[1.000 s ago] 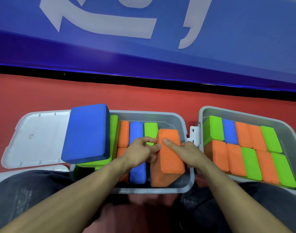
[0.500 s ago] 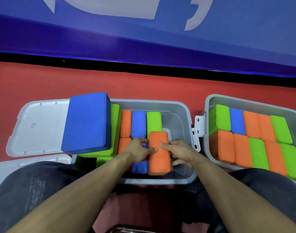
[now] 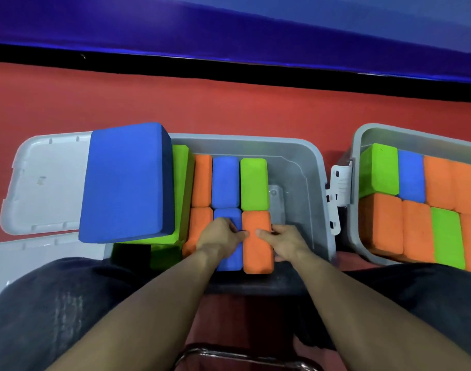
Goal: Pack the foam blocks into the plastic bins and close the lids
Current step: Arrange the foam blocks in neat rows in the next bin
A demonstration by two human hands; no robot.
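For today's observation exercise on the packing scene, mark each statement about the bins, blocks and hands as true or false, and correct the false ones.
1. Both hands rest on blocks inside the middle bin. True: the left hand and right hand meet over the orange block.
2. The middle bin is full. False: bare floor shows along its right side.
3. A large blue block lies on top of green blocks at the bin's left edge. True.
4. The right bin has its lid shut. False: it is open, with blocks showing.
5. The orange block under the hands stands beside a blue block. True.
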